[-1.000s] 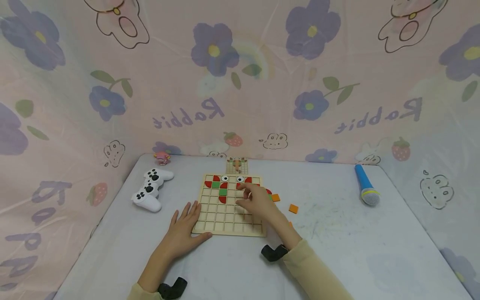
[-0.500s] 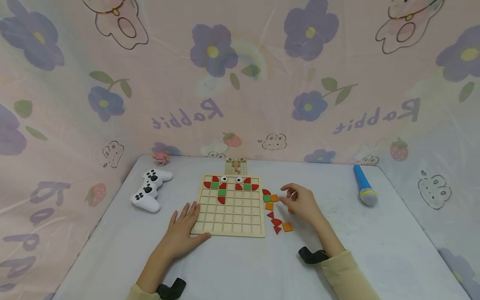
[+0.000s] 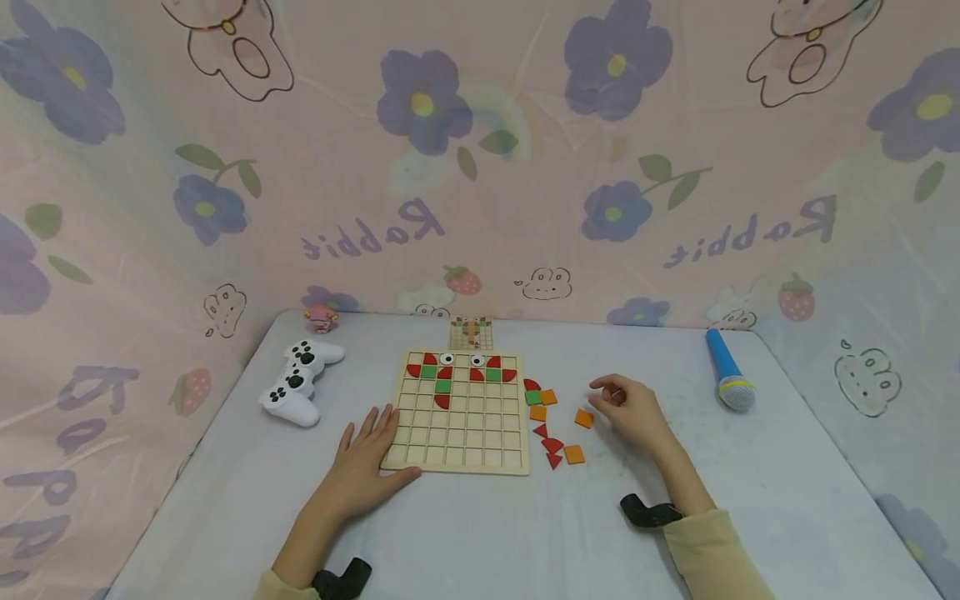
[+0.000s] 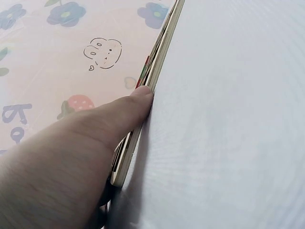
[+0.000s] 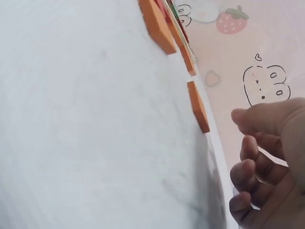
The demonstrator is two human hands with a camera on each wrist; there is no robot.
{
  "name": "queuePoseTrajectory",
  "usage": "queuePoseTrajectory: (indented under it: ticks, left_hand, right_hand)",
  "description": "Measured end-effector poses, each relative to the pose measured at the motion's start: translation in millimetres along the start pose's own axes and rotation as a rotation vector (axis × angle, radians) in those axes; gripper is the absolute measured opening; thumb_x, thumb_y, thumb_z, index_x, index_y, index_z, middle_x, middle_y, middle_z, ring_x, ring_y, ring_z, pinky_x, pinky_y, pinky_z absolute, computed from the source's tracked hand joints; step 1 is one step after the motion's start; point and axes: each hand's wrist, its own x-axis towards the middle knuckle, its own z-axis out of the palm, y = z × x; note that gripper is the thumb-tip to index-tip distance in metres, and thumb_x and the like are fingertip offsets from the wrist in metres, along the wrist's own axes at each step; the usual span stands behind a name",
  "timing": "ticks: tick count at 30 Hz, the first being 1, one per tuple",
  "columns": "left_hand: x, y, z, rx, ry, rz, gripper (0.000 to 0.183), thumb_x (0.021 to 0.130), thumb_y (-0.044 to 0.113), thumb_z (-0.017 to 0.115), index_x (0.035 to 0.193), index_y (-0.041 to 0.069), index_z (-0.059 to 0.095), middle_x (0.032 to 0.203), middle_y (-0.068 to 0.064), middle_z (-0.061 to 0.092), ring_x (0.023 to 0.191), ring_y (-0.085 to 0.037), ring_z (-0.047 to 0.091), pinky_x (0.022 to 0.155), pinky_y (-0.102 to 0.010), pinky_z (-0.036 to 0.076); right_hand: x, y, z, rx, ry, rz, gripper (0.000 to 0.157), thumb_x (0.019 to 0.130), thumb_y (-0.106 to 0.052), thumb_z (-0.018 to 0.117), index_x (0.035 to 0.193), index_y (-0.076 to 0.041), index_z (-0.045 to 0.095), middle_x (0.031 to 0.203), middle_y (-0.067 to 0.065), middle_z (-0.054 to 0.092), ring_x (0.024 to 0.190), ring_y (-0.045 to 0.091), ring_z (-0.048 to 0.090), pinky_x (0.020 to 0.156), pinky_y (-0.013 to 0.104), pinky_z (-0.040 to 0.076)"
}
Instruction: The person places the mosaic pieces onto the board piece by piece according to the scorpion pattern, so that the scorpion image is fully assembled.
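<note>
A wooden grid board [image 3: 480,433] lies flat on the table, with red quarter-round and green square tiles plus two eye tiles in its upper cells. Fingers spread, my left hand [image 3: 363,467] rests at the board's lower left; the left wrist view has its thumb [image 4: 128,112] against the board's edge. My right hand [image 3: 630,412] hovers just right of a lone orange square tile [image 3: 583,418], fingers loosely bent and nothing between them. That tile [image 5: 198,107] sits apart from the fingertips in the right wrist view. Between board and right hand lie more orange, red and green tiles [image 3: 573,454].
Behind the board stands a small pattern card [image 3: 471,333]. On the left are a white game controller [image 3: 300,383] and a pink figurine [image 3: 322,318]. A blue toy microphone [image 3: 729,371] lies at the right. Patterned cloth [image 3: 525,192] hangs around the table's back and sides.
My right hand has moved from over the board to the right, past the loose tiles, uncovering the red and green tiles at the board's upper right. The left hand has stayed put.
</note>
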Motion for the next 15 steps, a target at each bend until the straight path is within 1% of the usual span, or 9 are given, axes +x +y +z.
queuePoseTrajectory:
  ticks: [5,11,15]
  left_hand:
    - [0.8,-0.9,1.2,0.006,0.002,0.004,0.107,0.094,0.066,0.068,0.168,0.003,0.022,0.176,-0.014,0.016,0.164,-0.039,0.006,0.128,-0.068,-0.001]
    - [0.9,-1.1,1.2,0.012,0.012,0.01,0.106,0.094,0.064,0.069,0.167,0.002,0.023,0.175,-0.015,0.018,0.164,-0.04,0.007,0.128,-0.068,-0.001]
    - [0.4,-0.7,0.7,0.011,0.009,0.007,0.106,0.094,0.064,0.069,0.167,0.002,0.023,0.175,-0.015,0.017,0.164,-0.04,0.007,0.128,-0.068,-0.001]
  right_hand:
    - [1.0,1.3,4.1,0.009,-0.021,-0.007,0.021,0.098,-0.016,0.078,0.116,-0.005,0.075,0.091,0.005,0.063,0.083,0.021,0.057,0.07,0.023,0.049]
    - [6.3,-8.6,9.8,0.026,-0.06,-0.024,0.022,0.098,-0.016,0.078,0.117,-0.006,0.076,0.088,0.004,0.06,0.082,0.021,0.054,0.067,0.024,0.046]
    - [13.6,-16.4,17.2,0.023,-0.095,-0.035,0.021,0.097,-0.016,0.078,0.117,-0.007,0.077,0.087,0.003,0.06,0.08,0.021,0.054,0.065,0.025,0.046]
